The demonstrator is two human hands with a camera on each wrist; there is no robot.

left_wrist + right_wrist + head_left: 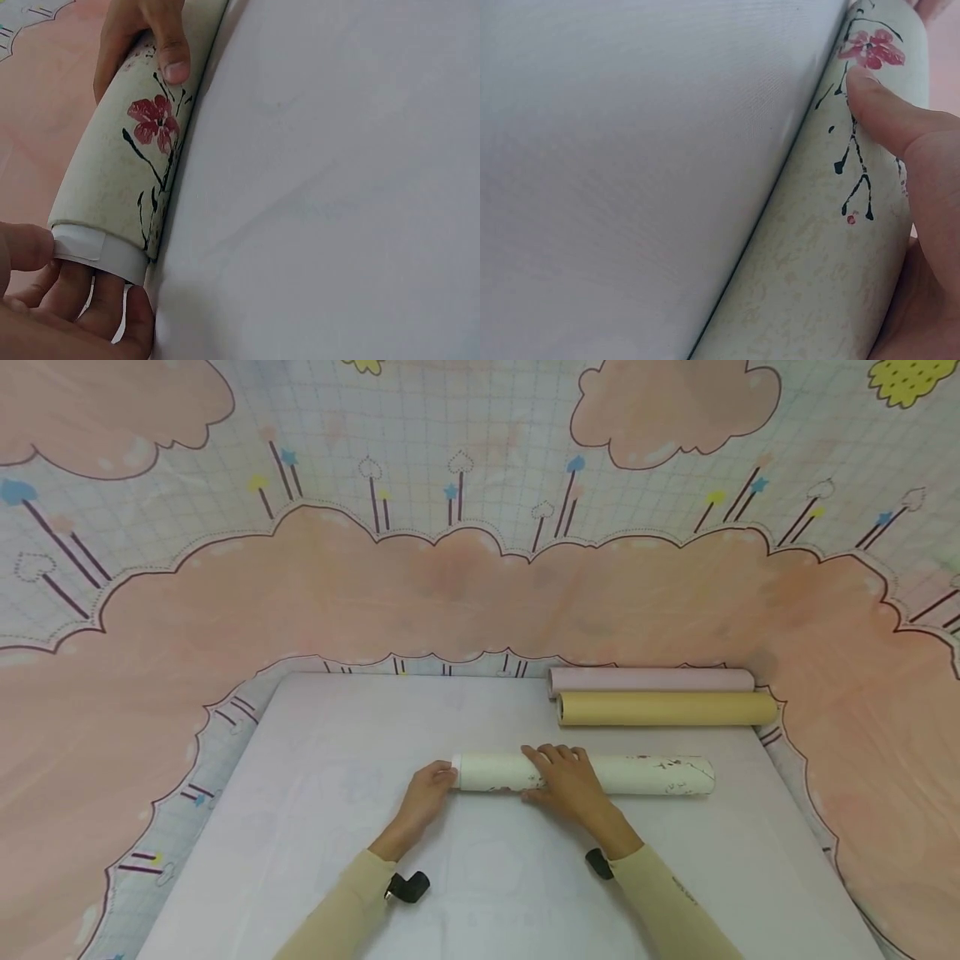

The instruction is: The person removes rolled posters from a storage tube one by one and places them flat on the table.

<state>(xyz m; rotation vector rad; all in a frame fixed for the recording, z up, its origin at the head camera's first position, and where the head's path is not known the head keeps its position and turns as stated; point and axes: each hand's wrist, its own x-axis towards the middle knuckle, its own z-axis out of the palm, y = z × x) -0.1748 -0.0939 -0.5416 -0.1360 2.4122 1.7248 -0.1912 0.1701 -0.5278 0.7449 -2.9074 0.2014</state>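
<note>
A cream wallpaper roll (637, 775) printed with red flowers and dark twigs lies crosswise on the white table. A short white inner tube (112, 251) sticks out of its left end. My left hand (427, 792) pinches that tube's rim, the thumb outside and some fingers tucked into the opening. Over the middle of the roll curls my right hand (567, 783), gripping it from above. In the right wrist view its thumb (885, 112) presses on the near side, just below a red flower; the other fingers are mostly hidden behind the roll.
At the back right of the white table (337, 727) lie a yellow roll (667, 708) and, behind it, a pale pink roll (652, 681). A patterned pink-and-white cloth (450, 602) surrounds the table. Black wrist cameras (408, 887) sit at both sleeves.
</note>
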